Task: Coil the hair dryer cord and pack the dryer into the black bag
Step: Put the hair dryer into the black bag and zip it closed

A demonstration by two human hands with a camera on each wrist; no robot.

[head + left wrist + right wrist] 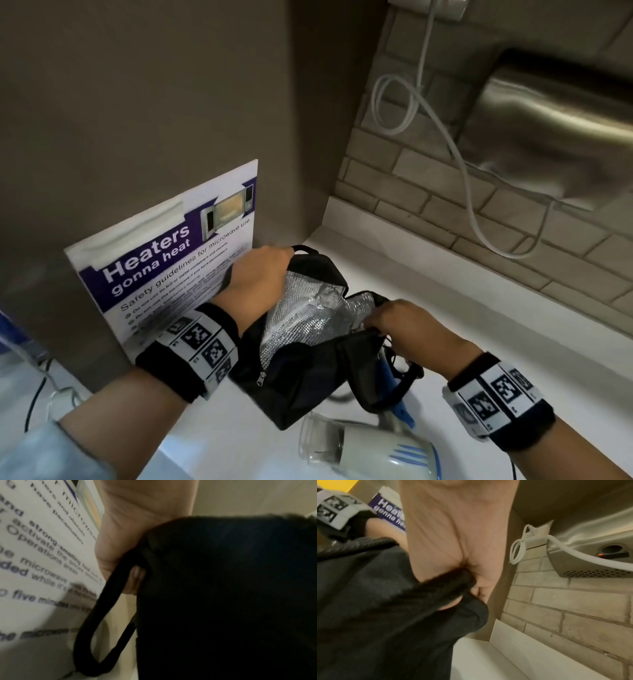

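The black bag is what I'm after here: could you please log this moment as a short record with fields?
black bag: on the white counter, mouth held open, silver lining showing
left hand: grips the far rim of the bag
right hand: grips the near rim
hair dryer: lying on the counter in front of the bag, not yet packed
cord: partly hidden by the bag; coiling cannot be judged
poster: microwave safety sheet leaning against the wall
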